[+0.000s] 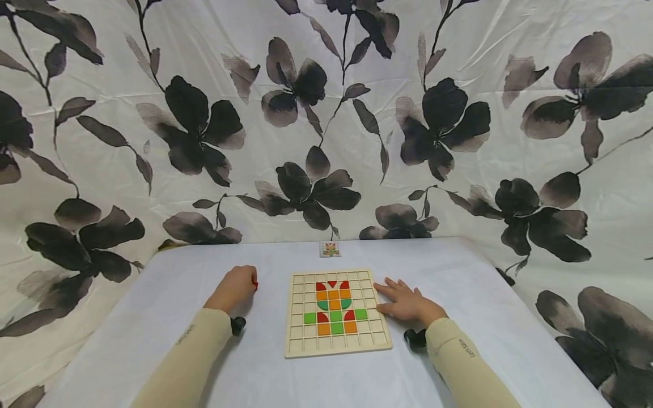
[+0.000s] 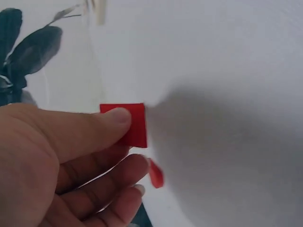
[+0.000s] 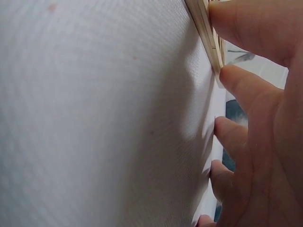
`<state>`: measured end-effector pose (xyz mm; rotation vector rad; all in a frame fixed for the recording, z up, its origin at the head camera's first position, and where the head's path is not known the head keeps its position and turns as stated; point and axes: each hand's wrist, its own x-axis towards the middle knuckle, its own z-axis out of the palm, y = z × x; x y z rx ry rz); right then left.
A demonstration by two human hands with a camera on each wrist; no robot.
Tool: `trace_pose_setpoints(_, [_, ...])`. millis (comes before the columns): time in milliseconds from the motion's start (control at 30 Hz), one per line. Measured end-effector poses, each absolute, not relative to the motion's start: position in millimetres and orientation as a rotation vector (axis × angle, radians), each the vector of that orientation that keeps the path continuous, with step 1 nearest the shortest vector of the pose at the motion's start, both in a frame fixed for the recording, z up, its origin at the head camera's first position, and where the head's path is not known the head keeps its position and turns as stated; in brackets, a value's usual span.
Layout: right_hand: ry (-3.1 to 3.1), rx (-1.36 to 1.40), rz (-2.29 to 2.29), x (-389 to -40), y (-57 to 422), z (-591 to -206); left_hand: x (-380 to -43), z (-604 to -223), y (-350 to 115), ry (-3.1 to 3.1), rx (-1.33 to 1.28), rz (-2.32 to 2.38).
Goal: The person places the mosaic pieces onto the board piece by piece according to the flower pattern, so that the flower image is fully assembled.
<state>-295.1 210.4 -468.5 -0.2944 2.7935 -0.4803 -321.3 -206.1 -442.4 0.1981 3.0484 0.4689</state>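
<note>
My left hand (image 1: pixel 236 289) is over the table to the left of the board. Between thumb and fingers it pinches a flat red square tile (image 2: pixel 136 125). A second small red piece (image 2: pixel 156 174) shows past the fingertips; whether it is held or lies on the table I cannot tell. The wooden grid board (image 1: pixel 377 327) lies mid-table, with red, orange and green tiles forming a pattern in its cells. My right hand (image 1: pixel 407 302) has its fingers spread at the board's right side. Its thumb and index finger touch the board's edge (image 3: pixel 214 49).
A small card (image 1: pixel 330 249) with a coloured pattern on a grid is at the far edge of the table, behind the board. White cloth (image 1: pixel 265 379) covers the table. A floral curtain (image 1: pixel 377 153) hangs behind it.
</note>
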Motion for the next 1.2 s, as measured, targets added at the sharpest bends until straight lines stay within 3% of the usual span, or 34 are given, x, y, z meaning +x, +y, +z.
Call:
trace_pose_setpoints(633, [2.794, -0.293, -0.480, -294.4, 209.8, -469.0, -296.7, -425.0, -165.2, 2.941, 0.361, 0.661])
trace_pose_setpoints(1200, [2.805, -0.331, -0.482, -293.9, 211.6, -468.0, -271.1, -435.7, -126.4, 2.822, 0.532, 0.779])
